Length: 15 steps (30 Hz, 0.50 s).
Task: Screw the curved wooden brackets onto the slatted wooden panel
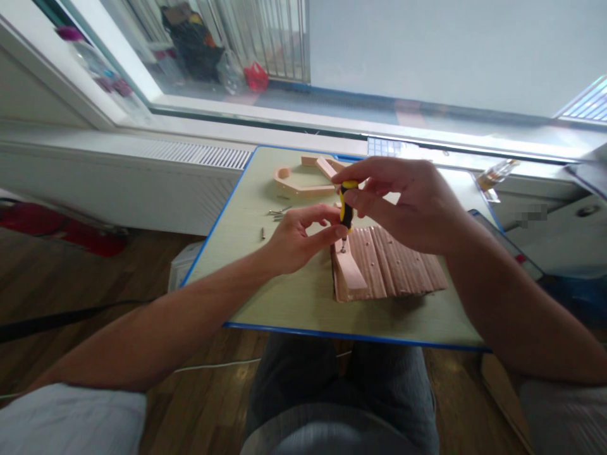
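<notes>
A blue-edged table (279, 297) bears a ridged brown panel (393, 259), a curved wooden piece (310, 190) lying beyond its left end. Over that end of the panel, a person's right hand (403, 202) and left hand (301, 240) work above a pale wooden strip (351, 273), both clamped on an upright yellow-and-black screwdriver (348, 212), the right higher, its tip at a small screw (343, 251).

Table (284, 300): pale green top, blue edging. Ribbed brown panel (401, 268): near, right of center. Curved wooden parts (310, 190): far side. Small metal fasteners (279, 213): left, one apart.
</notes>
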Tool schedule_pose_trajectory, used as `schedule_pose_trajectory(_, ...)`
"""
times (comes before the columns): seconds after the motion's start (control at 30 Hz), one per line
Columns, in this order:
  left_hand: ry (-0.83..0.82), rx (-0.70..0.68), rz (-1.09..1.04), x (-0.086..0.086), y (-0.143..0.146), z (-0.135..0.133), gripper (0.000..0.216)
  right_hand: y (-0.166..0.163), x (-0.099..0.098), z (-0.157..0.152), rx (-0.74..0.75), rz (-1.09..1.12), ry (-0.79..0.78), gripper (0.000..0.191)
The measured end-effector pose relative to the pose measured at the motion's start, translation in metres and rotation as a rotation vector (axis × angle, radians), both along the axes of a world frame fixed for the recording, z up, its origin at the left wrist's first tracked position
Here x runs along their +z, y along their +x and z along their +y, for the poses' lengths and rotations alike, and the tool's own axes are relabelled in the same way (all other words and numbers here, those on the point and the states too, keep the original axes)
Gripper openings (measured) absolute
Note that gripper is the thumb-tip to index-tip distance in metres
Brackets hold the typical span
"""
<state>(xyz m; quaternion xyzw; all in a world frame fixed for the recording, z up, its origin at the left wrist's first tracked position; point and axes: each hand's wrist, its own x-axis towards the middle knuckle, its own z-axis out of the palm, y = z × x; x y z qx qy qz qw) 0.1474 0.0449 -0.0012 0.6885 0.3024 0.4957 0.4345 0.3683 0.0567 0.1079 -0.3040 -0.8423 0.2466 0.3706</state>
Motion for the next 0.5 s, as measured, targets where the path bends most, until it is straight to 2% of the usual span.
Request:
schedule_pose_trajectory(0.17,0.023,0.003,-0.001,0.0000,0.0001,0.0002,0.026,-0.0046,-0.0064,0.0001,-0.044,-0.019,0.080,0.023)
schedule_pose_trajectory(0.37,0.048,-0.021,-0.020,-0.0038,0.0004,0.0009,0.022,-0.0045,-0.0054,-0.0025,-0.025,-0.005,0.092,0.012)
schedule_pose_trajectory(0.5,0.086,0.017,0.029,-0.0041,-0.0006,0.0007,0.024,-0.0058,-0.0064,-0.0043,-0.006,0.016,0.079,0.008)
